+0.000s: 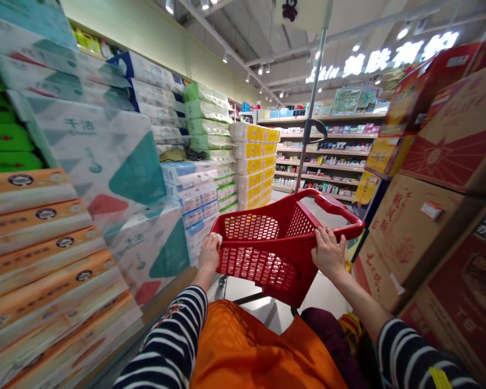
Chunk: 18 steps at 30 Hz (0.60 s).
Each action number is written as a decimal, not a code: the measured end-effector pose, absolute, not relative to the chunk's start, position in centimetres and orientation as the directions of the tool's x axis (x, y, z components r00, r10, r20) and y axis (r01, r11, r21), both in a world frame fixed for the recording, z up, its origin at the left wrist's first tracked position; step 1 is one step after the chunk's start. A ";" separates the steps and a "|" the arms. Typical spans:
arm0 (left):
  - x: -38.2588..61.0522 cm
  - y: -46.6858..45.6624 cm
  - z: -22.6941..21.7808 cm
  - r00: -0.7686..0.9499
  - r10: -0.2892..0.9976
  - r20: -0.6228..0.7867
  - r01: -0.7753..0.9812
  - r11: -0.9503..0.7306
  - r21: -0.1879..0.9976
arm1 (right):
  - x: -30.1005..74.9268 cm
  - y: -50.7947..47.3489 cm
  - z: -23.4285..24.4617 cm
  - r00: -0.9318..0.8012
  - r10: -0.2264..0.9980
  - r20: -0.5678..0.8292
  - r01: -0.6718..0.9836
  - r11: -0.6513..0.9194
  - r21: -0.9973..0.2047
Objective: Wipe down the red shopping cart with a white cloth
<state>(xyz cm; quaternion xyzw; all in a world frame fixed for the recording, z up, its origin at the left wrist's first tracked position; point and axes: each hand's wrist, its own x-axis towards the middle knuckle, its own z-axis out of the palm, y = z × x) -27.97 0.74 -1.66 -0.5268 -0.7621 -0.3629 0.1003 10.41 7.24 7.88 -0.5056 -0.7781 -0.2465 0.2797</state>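
Observation:
A red plastic shopping cart (263, 265) with a perforated basket stands sideways in front of me, its handle (336, 212) at the right end. My left hand (209, 255) is closed at the basket's left corner, over the rim. A small white piece (219, 239), like a cloth or tissue, shows at its fingertips against the cart. On the near rim by the handle, my right hand (329, 253) rests with its fingers bent over the edge and its thumb apart. The basket's bottom is mostly hidden behind its near wall.
Stacked tissue packs (44, 227) rise close on the left, with yellow-and-white packs (255, 162) farther along. Cardboard cartons (400, 221) are piled close on the right. Behind the cart stand a metal sign pole (312, 102) and shelves of bottles and boxes (332, 135).

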 end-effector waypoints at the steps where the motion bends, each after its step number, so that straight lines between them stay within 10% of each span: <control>1: -27.2 1.1 -1.6 -0.416 0.734 0.537 0.877 0.168 0.450 | 10.4 7.2 7.8 -0.323 0.653 0.685 0.929 0.358 0.097; 12: -9.5 4.6 2.7 -0.176 0.800 0.574 0.720 -0.294 0.629 | 9.4 6.0 8.1 -0.324 0.655 0.683 0.884 0.466 -0.028; 18: -6.4 2.7 4.7 -0.407 0.893 0.191 -0.040 -0.226 0.973 | 3.5 3.9 6.6 -0.359 0.768 0.531 0.473 0.640 -0.606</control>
